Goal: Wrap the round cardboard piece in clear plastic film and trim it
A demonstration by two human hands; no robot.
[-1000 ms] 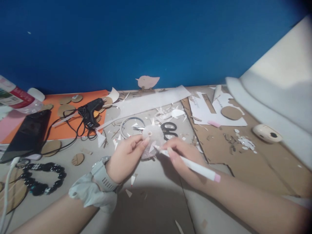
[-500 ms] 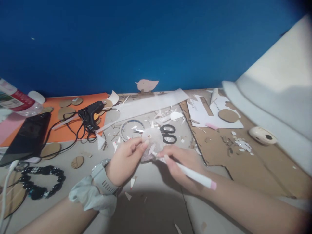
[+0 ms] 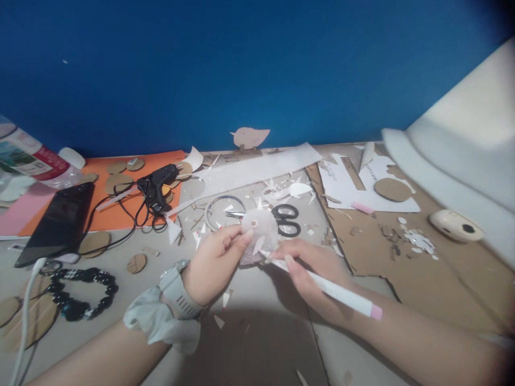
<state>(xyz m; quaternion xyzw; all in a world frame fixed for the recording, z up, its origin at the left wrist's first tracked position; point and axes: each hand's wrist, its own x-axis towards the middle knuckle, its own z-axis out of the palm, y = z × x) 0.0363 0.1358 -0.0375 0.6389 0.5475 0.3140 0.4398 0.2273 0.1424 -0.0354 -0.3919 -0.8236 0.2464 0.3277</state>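
Two hands, both closed in a grip: left hand [image 3: 219, 262] pinches a pale round piece [image 3: 265, 225] over the middle of the worktop [image 3: 137, 297]; right hand [image 3: 316, 271] grips a white pen [image 3: 338, 292], tip at a leaf-shaped patch [image 3: 258, 245] on it. Small ring [image 3: 254, 223] also present. Judged partway; remainder cannot be told. Pink bird cutout [image 3: 251, 138] stands at the worktop's far edge.

The marker [image 3: 341, 294] is showing white and pink; the bird cutout [image 3: 251, 138] at the table's [image 3: 134, 292] back edge, pale pink.
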